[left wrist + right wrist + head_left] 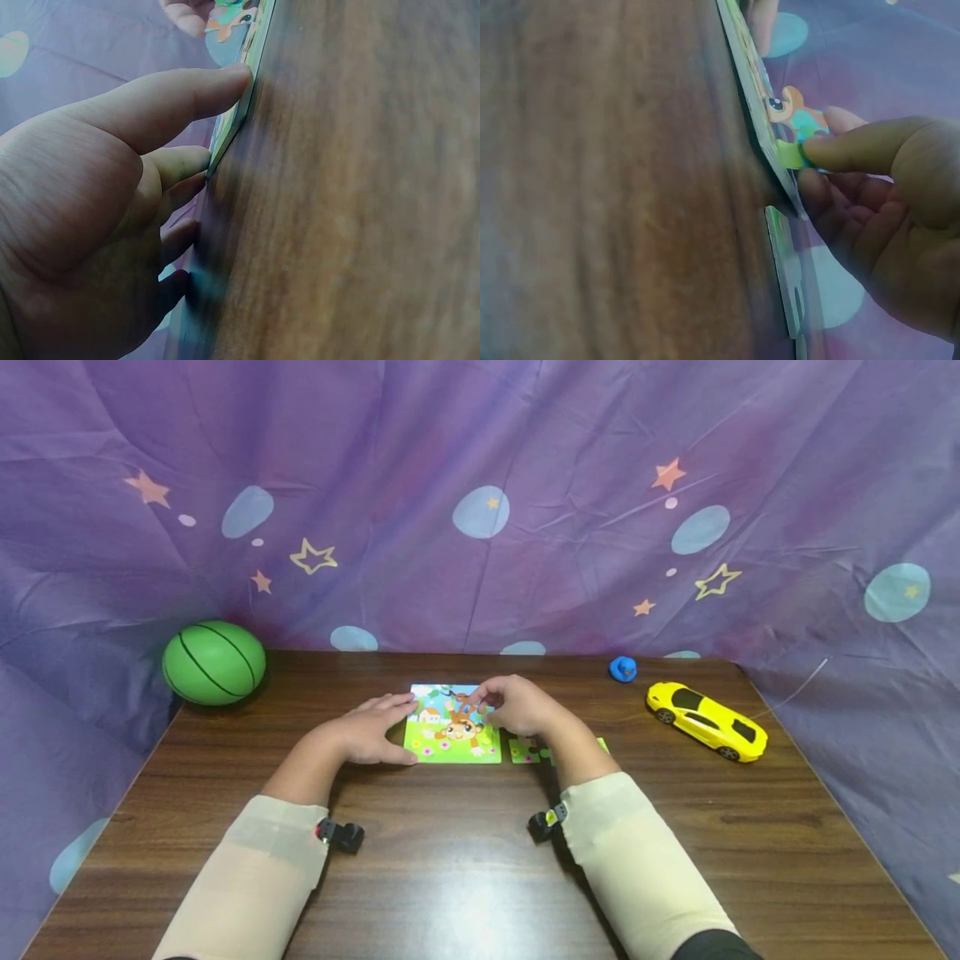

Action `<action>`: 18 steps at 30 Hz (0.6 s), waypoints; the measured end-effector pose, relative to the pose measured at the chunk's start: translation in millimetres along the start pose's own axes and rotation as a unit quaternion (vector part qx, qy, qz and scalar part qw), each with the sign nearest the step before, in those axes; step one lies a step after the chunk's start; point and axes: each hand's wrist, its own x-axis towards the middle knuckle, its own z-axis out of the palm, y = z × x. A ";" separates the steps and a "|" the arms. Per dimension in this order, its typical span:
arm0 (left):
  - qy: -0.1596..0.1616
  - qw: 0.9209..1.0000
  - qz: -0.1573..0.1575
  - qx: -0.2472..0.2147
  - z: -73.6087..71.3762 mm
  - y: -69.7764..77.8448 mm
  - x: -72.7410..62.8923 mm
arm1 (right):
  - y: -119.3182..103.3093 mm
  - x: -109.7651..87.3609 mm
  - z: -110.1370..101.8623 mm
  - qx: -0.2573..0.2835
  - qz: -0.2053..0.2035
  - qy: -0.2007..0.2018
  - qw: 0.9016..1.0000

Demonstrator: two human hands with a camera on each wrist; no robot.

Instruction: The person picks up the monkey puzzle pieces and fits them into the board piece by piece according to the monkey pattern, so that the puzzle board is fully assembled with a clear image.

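A picture puzzle [435,750] with a cartoon monkey, a house and flowers lies flat toward the back middle of the table. My left hand [369,731] is at its left side, fingers spread, with the thumb tip [238,79] touching the edge near the front corner. Over the puzzle's right part, my right hand [521,706] pinches a puzzle piece [804,124] between thumb and fingers. That piece is orange, teal and green and stands tilted up from the puzzle's surface in the right wrist view. Loose puzzle pieces [523,752] lie just right of the puzzle, partly hidden under my right wrist.
A green ball [214,663] sits at the table's back left corner. At the back right are a blue rubber duck [623,669] and a yellow toy car [707,722]. A purple patterned cloth [405,593] hangs behind the wooden table [442,852].
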 end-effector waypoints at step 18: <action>-0.001 1.000 -0.002 -0.003 -0.2 0.7 -0.3 | -3.6 -1.8 4.8 -0.085 -0.010 -0.018 0.996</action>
